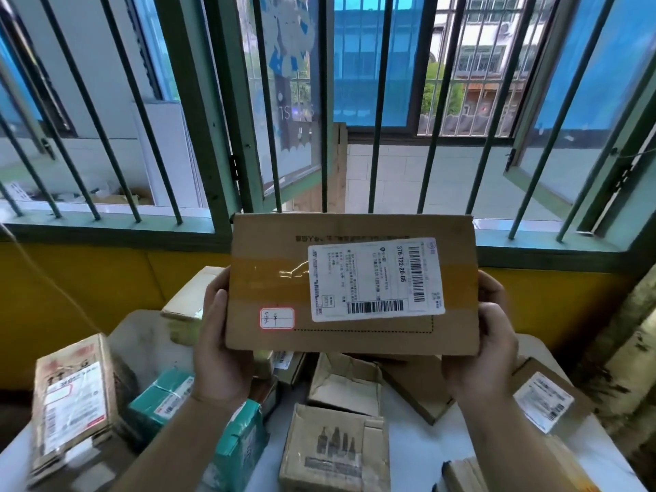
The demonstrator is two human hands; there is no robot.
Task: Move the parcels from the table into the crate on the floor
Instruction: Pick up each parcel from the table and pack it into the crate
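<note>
I hold a flat brown cardboard parcel [277, 278] up in front of me, above the table. It bears a white shipping label with barcodes and a small red-edged sticker. My left hand [222, 346] grips its left edge and my right hand [486, 349] grips its right edge, thumbs on the top face. Under it, several other parcels lie on the white table [419, 452]: a tall brown box [71, 406] at the left, teal-wrapped packets [159, 399], and a brown box printed with bottles [333, 452]. The crate is out of view.
A barred window with green frames [213, 143] fills the wall behind the table, above a yellow wall panel [88, 285]. A labelled flat box [543, 399] lies at the table's right. A rough pale post [624, 367] stands at the far right.
</note>
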